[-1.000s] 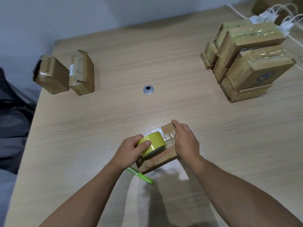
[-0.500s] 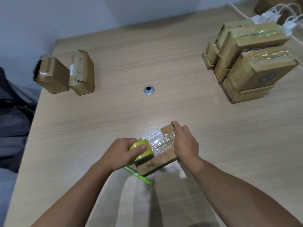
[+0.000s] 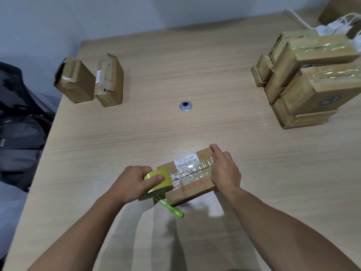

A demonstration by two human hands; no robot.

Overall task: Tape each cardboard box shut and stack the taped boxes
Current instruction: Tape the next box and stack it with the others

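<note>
Wooden table (image 3: pixel 195 75): labelled box (image 3: pixel 191 189), seam taped; left fingers (image 3: pixel 159 177) clamp tape roll (image 3: pixel 165 182), right fingers (image 3: pixel 216 151) clamp box.

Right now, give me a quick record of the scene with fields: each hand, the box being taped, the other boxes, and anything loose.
left hand: grips the tape roll at the box's left end
right hand: holds the box's right end
box: flat on the table, clear tape along its top, white label
left boxes: two, standing side by side, far left
stack: taped boxes piled far right
green pen: lies by the box's near-left corner, partly under the roll
grommet: in the table's middle
</note>
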